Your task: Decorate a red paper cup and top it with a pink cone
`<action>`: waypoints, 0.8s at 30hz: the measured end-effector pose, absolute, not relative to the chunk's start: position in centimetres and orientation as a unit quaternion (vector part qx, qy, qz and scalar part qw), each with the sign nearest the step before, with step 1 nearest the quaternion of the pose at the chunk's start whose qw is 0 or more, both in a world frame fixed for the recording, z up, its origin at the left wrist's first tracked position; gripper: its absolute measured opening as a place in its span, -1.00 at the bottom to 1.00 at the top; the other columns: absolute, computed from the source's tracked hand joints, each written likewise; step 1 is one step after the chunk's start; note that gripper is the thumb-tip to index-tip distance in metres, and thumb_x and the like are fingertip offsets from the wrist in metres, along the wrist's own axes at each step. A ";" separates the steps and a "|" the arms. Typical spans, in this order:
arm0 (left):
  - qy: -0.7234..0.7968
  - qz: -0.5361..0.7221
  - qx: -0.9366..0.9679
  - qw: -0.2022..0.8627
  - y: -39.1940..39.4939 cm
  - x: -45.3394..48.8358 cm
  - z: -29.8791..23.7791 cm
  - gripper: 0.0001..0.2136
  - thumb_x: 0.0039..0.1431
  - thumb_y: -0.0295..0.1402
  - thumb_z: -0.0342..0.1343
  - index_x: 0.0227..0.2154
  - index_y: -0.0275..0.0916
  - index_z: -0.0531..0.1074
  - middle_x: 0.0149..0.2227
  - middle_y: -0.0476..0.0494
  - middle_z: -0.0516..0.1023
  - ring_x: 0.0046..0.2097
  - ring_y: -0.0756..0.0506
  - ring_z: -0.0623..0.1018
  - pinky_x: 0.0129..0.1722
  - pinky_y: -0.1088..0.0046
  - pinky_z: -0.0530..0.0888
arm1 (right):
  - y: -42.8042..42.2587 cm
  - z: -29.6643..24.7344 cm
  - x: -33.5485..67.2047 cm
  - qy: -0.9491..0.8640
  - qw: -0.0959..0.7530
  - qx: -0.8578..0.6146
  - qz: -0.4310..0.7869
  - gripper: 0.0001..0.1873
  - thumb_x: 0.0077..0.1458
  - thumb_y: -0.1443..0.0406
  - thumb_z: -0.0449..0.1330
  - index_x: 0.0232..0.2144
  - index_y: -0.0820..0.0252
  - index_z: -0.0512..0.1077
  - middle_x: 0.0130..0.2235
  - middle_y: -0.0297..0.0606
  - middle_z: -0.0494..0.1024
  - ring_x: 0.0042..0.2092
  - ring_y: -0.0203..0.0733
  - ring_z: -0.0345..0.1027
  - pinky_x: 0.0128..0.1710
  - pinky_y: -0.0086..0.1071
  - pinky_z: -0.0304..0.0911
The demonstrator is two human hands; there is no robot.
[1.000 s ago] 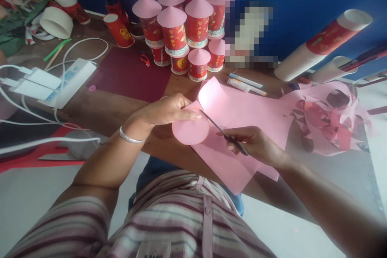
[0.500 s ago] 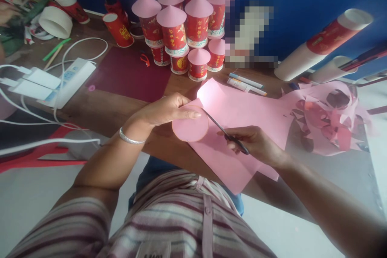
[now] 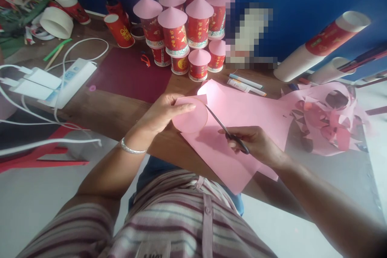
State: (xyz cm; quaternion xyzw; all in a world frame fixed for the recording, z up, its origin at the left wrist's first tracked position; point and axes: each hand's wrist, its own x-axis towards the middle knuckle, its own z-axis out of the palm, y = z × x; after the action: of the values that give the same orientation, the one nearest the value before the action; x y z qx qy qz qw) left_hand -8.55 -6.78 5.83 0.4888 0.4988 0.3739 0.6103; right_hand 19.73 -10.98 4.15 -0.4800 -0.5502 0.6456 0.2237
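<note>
Left hand (image 3: 163, 112) pinches the pink paper circle (image 3: 190, 119) at its upper-left edge, thumb on top and fingers under, so the disc sits flat and clear of the table (image 3: 121, 109) w/ its right rim turned toward the blades. Right hand (image 3: 256, 145) is closed around the scissors (image 3: 225, 131), fingers thru the handle loops (loops mostly hidden by the knuckles); the blades point up-left and the tip meets the circle's right edge, right where it joins the pink sheet (image 3: 242, 129). So the circle lies between the two hands: held by the left grip, touched by the blade tip, well apart from the right palm. The sheet hangs over the table edge toward the lap. Behind, red paper cups w/ pink cone lids (image 3: 181, 32) stand stacked; pink offcuts (image 3: 326, 117) lie to the right.
</note>
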 end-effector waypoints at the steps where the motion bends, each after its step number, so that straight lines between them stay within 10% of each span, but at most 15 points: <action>1: 0.498 0.380 0.487 0.609 -6.8 -8.5 5.8 -0.67 -0.06 -0.13 0.42 -0.32 -0.30 0.64 -0.36 -0.13 0.65 -0.33 -0.07 0.58 -0.34 0.47 0.45 | -11.0 4.2 19.7 -0.549 0.225 -0.482 0.645 -0.38 -0.09 -0.04 0.48 -0.04 0.17 0.66 -0.43 -0.23 0.57 -0.46 -0.32 0.32 -0.46 -0.34 0.40; 24: 0.487 0.352 0.600 0.528 -6.9 -8.6 6.5 -0.67 0.05 -0.09 0.35 -0.46 -0.32 0.56 -0.48 -0.03 0.53 -0.42 0.03 0.43 -0.44 0.55 0.30 | -11.3 4.2 19.6 -0.540 0.232 -0.486 0.647 -0.38 -0.10 -0.02 0.50 -0.03 0.16 0.65 -0.40 -0.22 0.61 -0.44 -0.29 0.38 -0.43 -0.33 0.45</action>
State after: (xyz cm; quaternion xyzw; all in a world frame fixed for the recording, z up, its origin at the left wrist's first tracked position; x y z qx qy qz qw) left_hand -8.57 -6.95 6.52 0.6004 0.4868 0.3523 0.5277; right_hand 19.58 -11.31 4.19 -0.4865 -0.5399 0.6466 0.2319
